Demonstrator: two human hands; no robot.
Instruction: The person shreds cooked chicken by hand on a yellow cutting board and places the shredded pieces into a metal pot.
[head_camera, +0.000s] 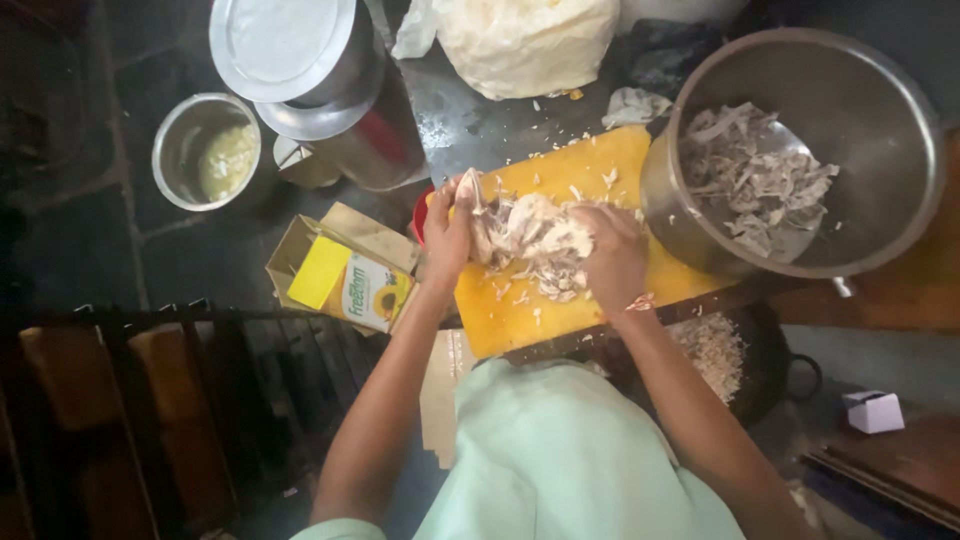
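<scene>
Pale cooked chicken (530, 240) sits clenched between two bare hands at the middle of a yellow cutting board (520, 310), the left hand (447, 232) closed on one end of the lump and the right hand (612, 250) closed on the other. Loose shreds lie on the board under the meat and crumbs dot its far edge. Touching the board's right end, a large steel pot (880, 150) holds a heap of pulled strips. A dark pan (775, 360) with pale shredded matter sits below the board's near right corner. Toward the far edge of the dark surface (470, 125) stand a lidded steel container (310, 70), a small steel bowl (200, 150) with yellowish paste and a white bag (525, 40). A yellow carton (345, 280) lies off the board's left end. Judged from the grip, pulling works best with one hand anchoring the lump low over the board while the other tears along the grain, keeping strips thin.
</scene>
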